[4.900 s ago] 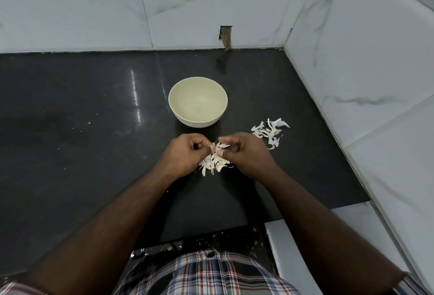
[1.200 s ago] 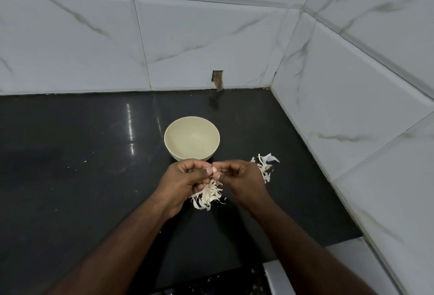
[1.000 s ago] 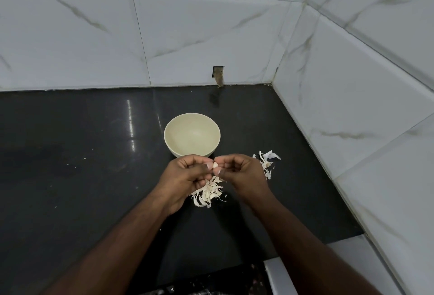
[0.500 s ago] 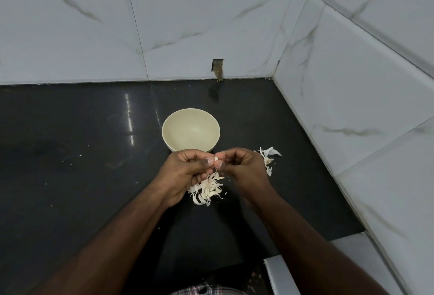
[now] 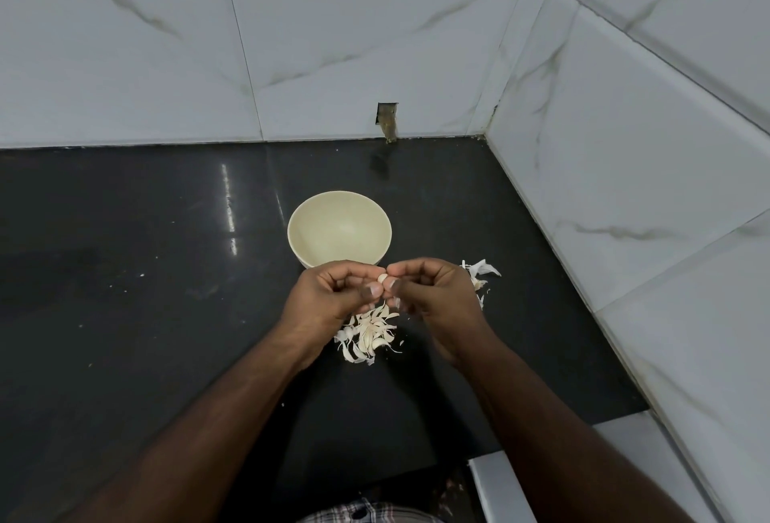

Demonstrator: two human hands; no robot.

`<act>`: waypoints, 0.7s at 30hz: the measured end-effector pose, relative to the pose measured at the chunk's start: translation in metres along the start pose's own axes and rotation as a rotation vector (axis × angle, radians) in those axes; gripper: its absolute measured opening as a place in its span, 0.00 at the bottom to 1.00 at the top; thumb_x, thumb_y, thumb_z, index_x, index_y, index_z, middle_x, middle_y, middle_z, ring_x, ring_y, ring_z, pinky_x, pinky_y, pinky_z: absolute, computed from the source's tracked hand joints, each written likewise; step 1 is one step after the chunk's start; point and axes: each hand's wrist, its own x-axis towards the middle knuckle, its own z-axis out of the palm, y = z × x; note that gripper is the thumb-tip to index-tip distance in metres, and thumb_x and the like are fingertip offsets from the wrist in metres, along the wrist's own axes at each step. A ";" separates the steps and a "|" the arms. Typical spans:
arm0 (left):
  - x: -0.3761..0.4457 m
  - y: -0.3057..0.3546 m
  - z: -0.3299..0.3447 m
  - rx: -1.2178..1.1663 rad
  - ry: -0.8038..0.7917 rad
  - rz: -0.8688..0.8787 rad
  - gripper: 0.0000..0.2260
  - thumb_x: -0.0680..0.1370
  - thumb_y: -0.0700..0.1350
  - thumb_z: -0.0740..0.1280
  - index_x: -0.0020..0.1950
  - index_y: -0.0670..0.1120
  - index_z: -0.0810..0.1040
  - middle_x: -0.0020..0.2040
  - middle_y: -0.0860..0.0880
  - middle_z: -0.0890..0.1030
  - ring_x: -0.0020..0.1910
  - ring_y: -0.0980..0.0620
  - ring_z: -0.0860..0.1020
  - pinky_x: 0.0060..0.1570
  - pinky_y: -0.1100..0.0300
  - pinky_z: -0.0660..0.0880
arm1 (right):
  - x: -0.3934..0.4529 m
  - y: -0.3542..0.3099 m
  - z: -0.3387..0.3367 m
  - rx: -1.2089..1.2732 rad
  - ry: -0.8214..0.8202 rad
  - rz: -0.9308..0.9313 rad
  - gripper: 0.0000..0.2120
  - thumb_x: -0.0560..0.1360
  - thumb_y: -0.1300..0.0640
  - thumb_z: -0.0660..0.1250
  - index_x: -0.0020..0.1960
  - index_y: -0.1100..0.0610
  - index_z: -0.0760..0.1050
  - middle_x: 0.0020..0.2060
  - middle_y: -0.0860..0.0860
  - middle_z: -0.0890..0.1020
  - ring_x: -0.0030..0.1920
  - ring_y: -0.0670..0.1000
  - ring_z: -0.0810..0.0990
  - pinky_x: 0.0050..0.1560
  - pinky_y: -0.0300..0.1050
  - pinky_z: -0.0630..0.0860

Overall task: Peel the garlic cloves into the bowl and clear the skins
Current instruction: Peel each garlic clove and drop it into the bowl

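One garlic clove (image 5: pixel 381 277) is pinched between left hand (image 5: pixel 333 293) and right hand (image 5: pixel 433 293), above one bowl (image 5: pixel 339 231) and two skin piles (image 5: pixel 368 333).

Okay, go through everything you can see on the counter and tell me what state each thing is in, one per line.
garlic clove: pinched between the fingertips of both hands, in front of the bowl.
left hand: fingers curled, grip on the clove.
right hand: fingers curled, grip on the clove.
bowl: upright on the counter, looks empty.
skin pile: loose on the counter under the hands.
second skin pile: loose beside the right hand.
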 end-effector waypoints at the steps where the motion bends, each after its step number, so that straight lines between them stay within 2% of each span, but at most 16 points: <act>1: 0.000 -0.001 0.000 0.024 0.013 0.014 0.08 0.75 0.32 0.72 0.50 0.42 0.85 0.40 0.44 0.86 0.39 0.54 0.83 0.39 0.66 0.77 | 0.000 0.000 0.000 -0.004 -0.003 0.011 0.04 0.74 0.71 0.71 0.48 0.67 0.80 0.32 0.57 0.83 0.29 0.47 0.80 0.32 0.35 0.75; 6: 0.001 -0.003 0.002 0.142 0.089 0.077 0.08 0.73 0.34 0.75 0.51 0.42 0.86 0.43 0.41 0.86 0.42 0.51 0.83 0.45 0.61 0.80 | 0.002 -0.002 -0.003 -0.091 -0.021 0.090 0.04 0.74 0.68 0.68 0.44 0.65 0.82 0.32 0.60 0.80 0.31 0.51 0.75 0.34 0.40 0.74; 10: -0.001 -0.003 0.004 0.233 0.096 0.134 0.09 0.73 0.34 0.76 0.49 0.47 0.86 0.42 0.46 0.87 0.42 0.53 0.84 0.45 0.63 0.80 | 0.002 -0.004 -0.003 -0.128 -0.031 0.105 0.05 0.74 0.69 0.67 0.42 0.65 0.81 0.33 0.61 0.80 0.33 0.52 0.76 0.35 0.41 0.75; 13: -0.003 -0.002 0.004 0.271 0.098 0.164 0.10 0.73 0.34 0.76 0.48 0.48 0.86 0.42 0.48 0.87 0.43 0.51 0.85 0.46 0.62 0.80 | 0.003 -0.007 -0.005 -0.129 -0.041 0.141 0.05 0.73 0.69 0.66 0.44 0.68 0.81 0.33 0.61 0.81 0.32 0.51 0.77 0.34 0.40 0.76; 16: -0.005 -0.002 0.004 0.312 0.108 0.170 0.09 0.73 0.36 0.76 0.46 0.49 0.87 0.40 0.49 0.86 0.41 0.51 0.84 0.43 0.61 0.79 | 0.003 -0.008 -0.007 -0.128 -0.049 0.172 0.05 0.73 0.69 0.66 0.43 0.67 0.81 0.34 0.62 0.81 0.34 0.54 0.77 0.34 0.40 0.77; 21: -0.007 0.000 0.006 0.284 0.102 0.162 0.09 0.72 0.35 0.76 0.45 0.49 0.87 0.36 0.50 0.85 0.32 0.59 0.79 0.36 0.69 0.73 | 0.003 -0.009 -0.007 -0.107 -0.055 0.190 0.08 0.73 0.71 0.66 0.38 0.64 0.80 0.31 0.61 0.80 0.32 0.53 0.77 0.33 0.40 0.76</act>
